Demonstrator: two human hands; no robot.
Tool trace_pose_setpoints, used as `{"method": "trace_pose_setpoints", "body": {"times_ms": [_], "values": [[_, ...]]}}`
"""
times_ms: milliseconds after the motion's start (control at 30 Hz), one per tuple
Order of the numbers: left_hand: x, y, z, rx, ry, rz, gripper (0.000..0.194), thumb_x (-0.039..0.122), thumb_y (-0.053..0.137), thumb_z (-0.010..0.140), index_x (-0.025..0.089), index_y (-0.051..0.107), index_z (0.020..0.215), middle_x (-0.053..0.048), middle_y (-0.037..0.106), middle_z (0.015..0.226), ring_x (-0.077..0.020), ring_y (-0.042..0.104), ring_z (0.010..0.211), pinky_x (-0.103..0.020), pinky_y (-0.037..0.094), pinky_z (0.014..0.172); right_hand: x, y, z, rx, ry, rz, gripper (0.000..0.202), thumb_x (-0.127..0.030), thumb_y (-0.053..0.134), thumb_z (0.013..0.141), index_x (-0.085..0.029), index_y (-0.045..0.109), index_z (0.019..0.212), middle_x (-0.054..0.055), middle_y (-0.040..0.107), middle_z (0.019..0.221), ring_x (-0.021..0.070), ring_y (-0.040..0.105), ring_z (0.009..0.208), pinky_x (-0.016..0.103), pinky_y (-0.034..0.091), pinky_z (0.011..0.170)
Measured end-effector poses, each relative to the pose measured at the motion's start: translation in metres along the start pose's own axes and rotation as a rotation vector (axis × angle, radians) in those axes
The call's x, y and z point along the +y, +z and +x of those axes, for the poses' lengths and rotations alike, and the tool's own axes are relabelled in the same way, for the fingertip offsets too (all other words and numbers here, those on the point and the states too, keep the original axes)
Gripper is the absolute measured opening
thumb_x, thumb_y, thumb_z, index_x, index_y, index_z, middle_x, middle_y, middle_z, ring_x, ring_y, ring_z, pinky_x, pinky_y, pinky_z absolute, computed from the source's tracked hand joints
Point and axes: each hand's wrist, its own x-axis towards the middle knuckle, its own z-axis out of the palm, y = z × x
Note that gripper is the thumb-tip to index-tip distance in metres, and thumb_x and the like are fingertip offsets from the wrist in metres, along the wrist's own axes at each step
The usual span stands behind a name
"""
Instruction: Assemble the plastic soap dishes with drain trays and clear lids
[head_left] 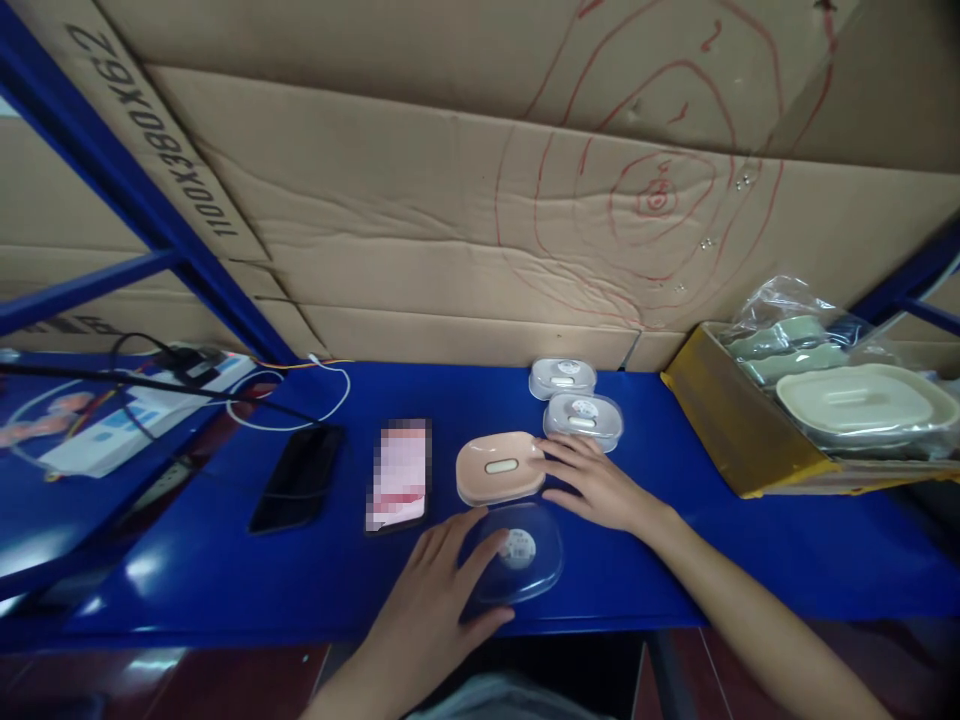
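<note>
We have both hands spread over the blue desk [660,570], each at work near a pale pink dish [480,475] that sits near the middle, a small light oblong insert in its centre. Our right hand [600,490] reaches in from the right with its fingers loosely fanned and not closed, the fingertips at the dish's right edge. Our left hand [435,575] stands wide, fingers and thumb apart around the left side of a clear lid [544,565], one finger lying over it beside a round white label [517,548]; we cannot tell how firmly it presses. The lid lies just on our side of the dish. Beyond the dish, two lidded pale containers [583,418] [562,380] stand close together, one behind the other. Left of the dish we see a phone [401,470] with a lit, blurred-out screen, then a dark phone [296,480] with a cable across it, and farther left a white power strip [127,430]. To our right a cardboard box [720,430] holds green and cream dishes [862,400] in clear plastic. Behind everything, a cardboard sheet [390,190] bears hand-drawn red rings.
</note>
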Motion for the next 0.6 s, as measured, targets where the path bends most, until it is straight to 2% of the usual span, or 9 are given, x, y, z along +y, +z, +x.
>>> {"method": "trace_pose_setpoints", "body": {"times_ms": [100,200,333,400,500,600], "values": [[-0.001,0.003,0.001,0.004,0.000,0.029,0.072,0.037,0.087,0.087,0.035,0.053,0.150,-0.012,0.053,0.157,-0.0405,0.059,0.135,-0.063,0.057,0.104,0.004,0.004,0.000,0.021,-0.002,-0.032,0.042,-0.043,0.063,0.106,-0.023,0.062,0.143,0.014,0.059,0.155,0.0324,0.051,0.147,0.057,0.044,0.120],[0.000,0.008,0.001,0.050,-0.006,0.057,0.067,0.030,0.082,0.090,0.034,0.053,0.150,-0.011,0.051,0.159,-0.0378,0.057,0.137,-0.062,0.053,0.108,0.004,0.000,0.004,0.024,0.010,-0.069,0.041,-0.046,0.069,0.102,-0.021,0.067,0.134,0.015,0.062,0.151,0.0333,0.051,0.148,0.055,0.045,0.119],[0.003,0.014,0.002,0.111,0.003,0.081,0.064,0.025,0.072,0.093,0.031,0.051,0.153,-0.011,0.047,0.163,-0.0363,0.053,0.141,-0.063,0.046,0.113,0.001,-0.007,0.018,-0.041,-0.012,-0.136,0.054,-0.046,0.069,0.102,-0.023,0.057,0.149,0.014,0.056,0.159,0.0336,0.049,0.149,0.056,0.044,0.118],[0.004,0.015,0.002,0.133,0.008,0.102,0.062,0.025,0.070,0.094,0.031,0.051,0.153,-0.011,0.046,0.164,-0.0361,0.052,0.142,-0.064,0.042,0.116,0.000,-0.006,0.024,-0.059,-0.030,-0.156,0.053,-0.043,0.064,0.105,-0.026,0.053,0.154,0.011,0.056,0.160,0.0322,0.049,0.149,0.056,0.042,0.119],[0.005,0.013,0.002,0.143,0.014,0.120,0.060,0.026,0.069,0.094,0.030,0.052,0.152,-0.011,0.047,0.163,-0.0361,0.051,0.142,-0.064,0.038,0.117,-0.003,0.000,0.028,-0.036,-0.021,-0.167,0.043,-0.040,0.057,0.109,-0.025,0.058,0.149,0.010,0.062,0.155,0.0308,0.050,0.149,0.058,0.037,0.122],[0.005,0.011,0.002,0.128,0.027,0.128,0.059,0.026,0.067,0.096,0.028,0.052,0.152,-0.012,0.049,0.161,-0.0350,0.053,0.141,-0.063,0.036,0.117,-0.006,0.005,0.027,0.013,-0.010,-0.179,0.036,-0.036,0.051,0.112,-0.023,0.064,0.143,0.011,0.068,0.147,0.0301,0.051,0.147,0.061,0.026,0.127]]}}
